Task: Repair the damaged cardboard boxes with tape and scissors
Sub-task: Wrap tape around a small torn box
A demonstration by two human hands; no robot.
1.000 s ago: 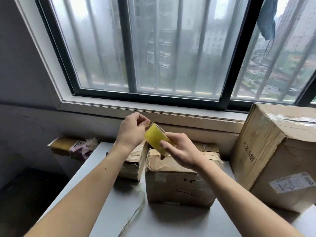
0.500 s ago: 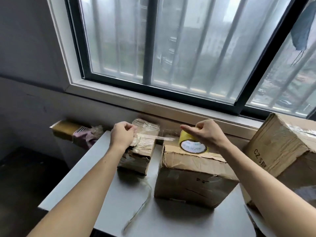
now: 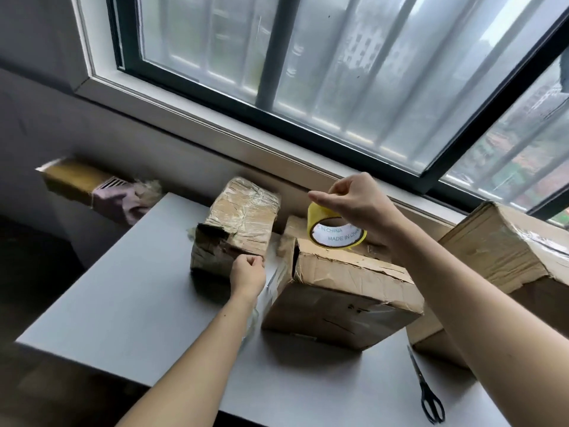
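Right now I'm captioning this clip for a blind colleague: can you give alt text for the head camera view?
A person's left hand pinches a tape end against a torn small box, while the right hand holds a yellow tape roll above a middle box. Scissors lie on the grey table below a window.

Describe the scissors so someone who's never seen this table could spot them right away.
Start at the grey table under the window. Go to its near right corner, beside the large cardboard box. The scissors lie flat there, closed, black-handled, the only metal tool, untouched by either hand.
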